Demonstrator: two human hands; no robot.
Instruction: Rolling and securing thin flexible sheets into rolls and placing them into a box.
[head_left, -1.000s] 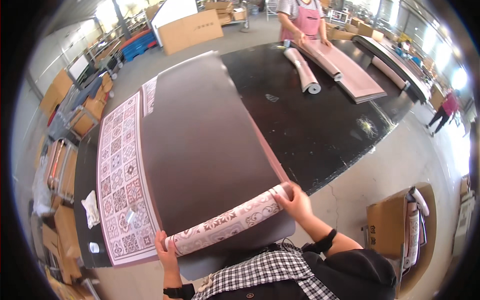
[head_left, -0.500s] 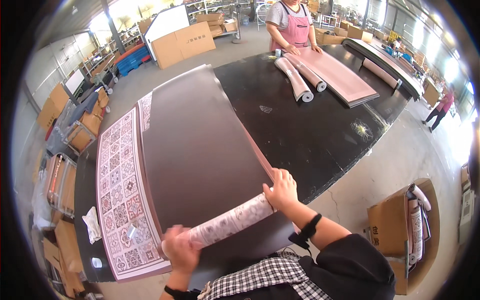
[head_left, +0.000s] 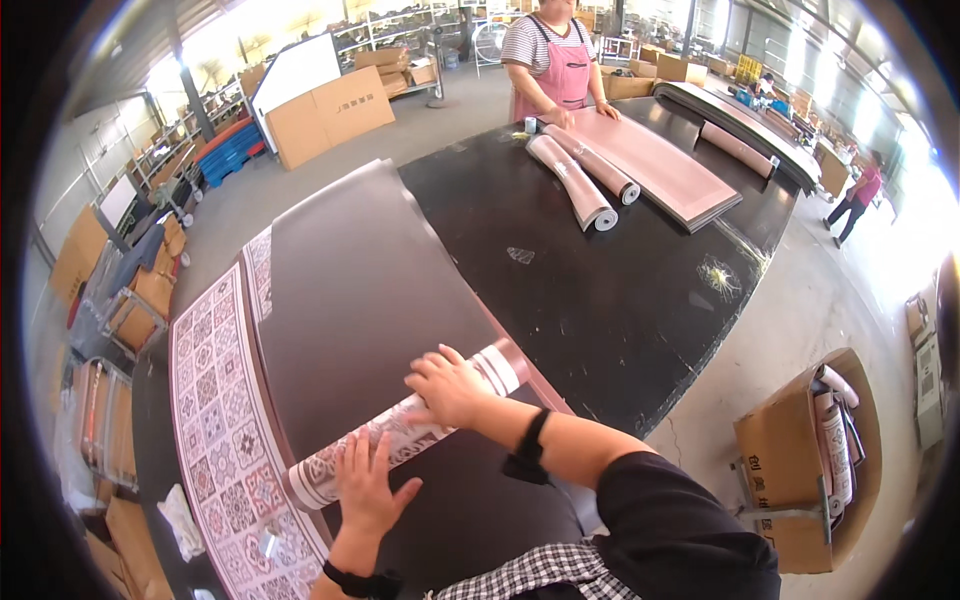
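Head view: patterned roll (head_left: 403, 430) was seen lying slantwise on a grey sheet (head_left: 340, 290) on the black table (head_left: 600, 320). L hand (head_left: 370, 492) was laid on it, fingers spread, thumb off to the side; R hand (head_left: 450, 388) was placed over its top, fingers apart; it didn't look gripped by either. Winding was judged part done: a thick roll was formed, but grey sheet was left flat beyond it, prob. its unrolled end, tho' that couldn't be confirmed. Patterned mats (head_left: 222, 400) were also left flat at L. Two finished rolls (head_left: 568, 182) were set on the far side nr. a co-worker (head_left: 562, 72), & more rolls (head_left: 835, 440) were stood in a carton (head_left: 775, 440) at R.
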